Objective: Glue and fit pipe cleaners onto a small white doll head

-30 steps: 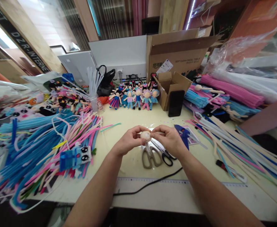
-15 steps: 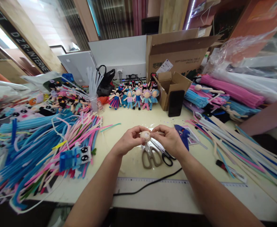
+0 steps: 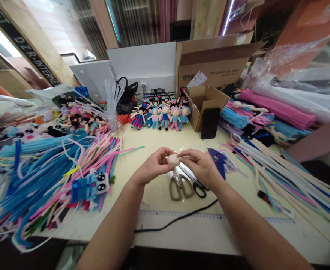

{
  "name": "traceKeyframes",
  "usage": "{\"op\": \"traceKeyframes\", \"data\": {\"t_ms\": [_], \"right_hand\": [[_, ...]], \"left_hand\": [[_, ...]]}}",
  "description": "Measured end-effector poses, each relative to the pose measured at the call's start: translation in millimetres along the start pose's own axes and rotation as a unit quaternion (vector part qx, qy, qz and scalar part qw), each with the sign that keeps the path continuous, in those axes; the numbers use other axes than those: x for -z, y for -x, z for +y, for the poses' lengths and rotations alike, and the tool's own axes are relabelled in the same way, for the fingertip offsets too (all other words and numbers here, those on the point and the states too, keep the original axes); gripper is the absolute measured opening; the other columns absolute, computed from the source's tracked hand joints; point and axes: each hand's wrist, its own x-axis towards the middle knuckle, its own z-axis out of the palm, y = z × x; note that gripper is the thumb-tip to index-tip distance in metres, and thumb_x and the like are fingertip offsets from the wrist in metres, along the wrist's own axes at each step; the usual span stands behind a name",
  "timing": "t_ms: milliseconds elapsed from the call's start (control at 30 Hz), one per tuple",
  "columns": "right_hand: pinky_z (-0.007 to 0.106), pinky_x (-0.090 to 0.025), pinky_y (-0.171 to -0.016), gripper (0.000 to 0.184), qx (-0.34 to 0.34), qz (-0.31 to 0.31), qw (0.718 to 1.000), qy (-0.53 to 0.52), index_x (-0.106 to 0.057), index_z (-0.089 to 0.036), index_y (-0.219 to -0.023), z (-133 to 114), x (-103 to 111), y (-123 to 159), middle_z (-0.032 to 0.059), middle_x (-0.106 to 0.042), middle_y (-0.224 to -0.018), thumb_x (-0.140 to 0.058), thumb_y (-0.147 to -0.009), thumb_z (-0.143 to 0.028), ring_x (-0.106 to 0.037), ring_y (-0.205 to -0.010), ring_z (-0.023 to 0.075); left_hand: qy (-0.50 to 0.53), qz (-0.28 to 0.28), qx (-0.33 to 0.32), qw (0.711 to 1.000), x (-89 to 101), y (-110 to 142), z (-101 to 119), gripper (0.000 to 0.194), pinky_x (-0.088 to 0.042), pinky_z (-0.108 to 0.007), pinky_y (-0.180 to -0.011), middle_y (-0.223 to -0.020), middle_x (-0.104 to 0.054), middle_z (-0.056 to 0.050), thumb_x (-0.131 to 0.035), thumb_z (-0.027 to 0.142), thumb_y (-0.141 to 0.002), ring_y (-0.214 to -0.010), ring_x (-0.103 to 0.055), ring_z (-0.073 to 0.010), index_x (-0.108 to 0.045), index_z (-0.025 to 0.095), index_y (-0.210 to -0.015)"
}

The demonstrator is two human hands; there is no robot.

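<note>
Between the fingertips of my left hand [image 3: 157, 162] sits a small round beige coil [image 3: 173, 160], which looks like wound pipe cleaner, with a pale centre facing up. My right hand [image 3: 199, 165] is closed at the coil's right side, pinching what looks like its beige strand; the fingers partly hide it. Just below the hands lie grey-handled scissors [image 3: 181, 187] on the table. Black-handled scissors [image 3: 200, 189] lie beside them, partly under my right hand. A dark blue glue gun [image 3: 218, 162] rests to the right of that hand.
Heaps of coloured pipe cleaners [image 3: 41, 176] lie left, more stems [image 3: 288, 172] right. Finished dolls [image 3: 165, 118] stand at the back near a small open carton [image 3: 207, 99] and a black phone [image 3: 210, 123]. A ruler [image 3: 182, 215] and a black cord [image 3: 179, 219] cross the front.
The beige coil has turned slightly in my fingers, so its pale centre shows more. Both hands stay almost in place.
</note>
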Motion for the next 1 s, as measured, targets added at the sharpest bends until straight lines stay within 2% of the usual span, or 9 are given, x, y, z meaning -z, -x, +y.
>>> {"op": "traceKeyframes", "data": {"t_ms": [200, 300, 400, 500, 667, 767, 900, 1000], "right_hand": [[0.024, -0.045, -0.060, 0.014, 0.014, 0.018, 0.998, 0.057, -0.069, -0.022, -0.089, 0.5, -0.5, 1.3, 0.0020, -0.071, -0.082, -0.060, -0.081, -0.029, -0.064, -0.069, 0.0154], [0.025, -0.045, -0.064, 0.013, 0.016, 0.032, 0.997, 0.067, -0.069, -0.022, -0.089, -3.2, -1.0, 2.1, 0.0025, -0.072, -0.086, -0.060, -0.081, -0.027, -0.064, -0.073, 0.0158], [0.024, -0.044, -0.063, 0.015, 0.016, 0.037, 0.997, 0.070, -0.069, -0.022, -0.090, -6.1, -1.7, 3.2, 0.0022, -0.072, -0.086, -0.059, -0.082, -0.028, -0.063, -0.071, 0.0151], [0.023, -0.041, -0.057, 0.017, 0.004, 0.033, 0.997, 0.066, -0.070, -0.022, -0.093, -6.6, -2.7, 4.1, 0.0009, -0.071, -0.078, -0.059, -0.082, -0.029, -0.059, -0.060, 0.0129], [0.022, -0.038, -0.051, 0.020, -0.012, 0.030, 0.999, 0.034, -0.069, -0.021, -0.095, -4.6, -4.3, 3.9, 0.0001, -0.068, -0.071, -0.058, -0.082, -0.031, -0.053, -0.054, 0.0109], [0.021, -0.033, -0.046, 0.023, -0.024, 0.026, 0.999, 0.008, -0.069, -0.019, -0.095, -4.6, -4.9, 3.0, -0.0018, -0.062, -0.062, -0.060, -0.080, -0.034, -0.046, -0.048, 0.0093], [0.022, -0.025, -0.042, 0.026, -0.031, 0.037, 0.999, 0.024, -0.070, -0.019, -0.092, -4.4, -5.2, 1.7, -0.0058, -0.045, -0.047, -0.059, -0.080, -0.040, -0.032, -0.043, 0.0084], [0.023, -0.026, -0.045, 0.026, -0.036, 0.037, 0.998, 0.027, -0.071, -0.019, -0.092, -3.0, -5.7, 1.2, -0.0046, -0.047, -0.051, -0.057, -0.082, -0.039, -0.033, -0.045, 0.0091]], "left_hand": [[-0.041, 0.001, 0.003, 0.999, 1.3, -0.4, 0.5, 0.036, -0.045, -0.026, -0.065, -0.084, -0.059, -0.002, -0.069, 0.028, -0.074, -0.070, -0.057, -0.0114, -0.055, 0.016, -0.106], [-0.056, 0.004, 0.009, 0.998, -0.7, 0.6, 2.8, 0.038, -0.047, -0.025, -0.061, -0.090, -0.060, -0.003, -0.065, 0.030, -0.077, -0.069, -0.061, -0.0118, -0.052, 0.019, -0.110], [-0.030, 0.011, 0.014, 0.999, -3.9, 0.6, 3.6, 0.036, -0.049, -0.027, -0.063, -0.099, -0.060, -0.004, -0.065, 0.031, -0.077, -0.076, -0.065, -0.0152, -0.050, 0.020, -0.109], [-0.010, 0.029, 0.014, 0.999, -4.8, -0.1, 2.2, 0.033, -0.050, -0.029, -0.067, -0.096, -0.061, -0.005, -0.067, 0.027, -0.075, -0.080, -0.066, -0.0172, -0.053, 0.018, -0.104], [0.017, 0.032, 0.006, 0.999, -0.3, -1.3, -2.2, 0.043, -0.048, -0.028, -0.069, -0.098, -0.064, -0.007, -0.071, 0.020, -0.069, -0.084, -0.065, -0.0181, -0.056, 0.016, -0.109], [0.021, 0.041, -0.002, 0.999, 0.5, -2.5, -3.1, 0.045, -0.048, -0.027, -0.067, -0.094, -0.065, -0.006, -0.072, 0.022, -0.069, -0.079, -0.064, -0.0158, -0.057, 0.016, -0.111], [-0.003, 0.067, 0.010, 0.998, -2.7, -3.2, -0.5, 0.043, -0.048, -0.026, -0.059, -0.086, -0.064, -0.004, -0.072, 0.028, -0.070, -0.068, -0.063, -0.0141, -0.057, 0.016, -0.108], [0.000, 0.069, 0.031, 0.997, -4.7, -2.7, 0.8, 0.043, -0.050, -0.027, -0.059, -0.092, -0.064, -0.005, -0.071, 0.031, -0.071, -0.071, -0.066, -0.0165, -0.056, 0.017, -0.110]]}}
